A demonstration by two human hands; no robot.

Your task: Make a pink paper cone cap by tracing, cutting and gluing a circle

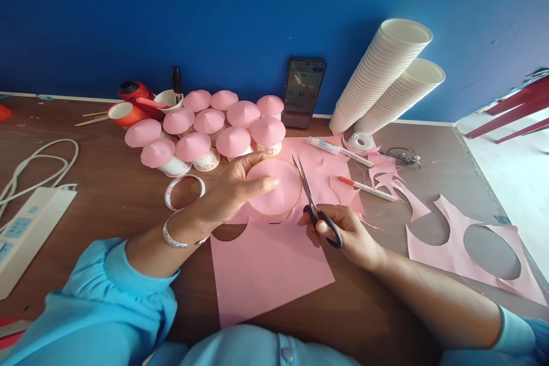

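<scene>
A round pink paper disc (281,183) with a drawn orange-brown outline is pinched in my left hand (240,183), thumb on top. My right hand (343,231) grips black-handled scissors (312,197). Their blades point up and away, beside the disc's right edge; whether they touch it I cannot tell. Below the hands lies a pink paper sheet (270,271) with a curved cut in its upper edge. Another pink sheet (300,151) spreads out behind the disc. Just left of my left hand, a white ring with red print (184,192) lies on the table.
Several cups topped with pink paper cones (234,142) stand at the back left. Two stacks of white cups (377,77) and a phone (304,94) lean by the wall. Markers (369,189), tape (361,142) and paper offcuts (454,234) lie right; a power strip (36,234) lies left.
</scene>
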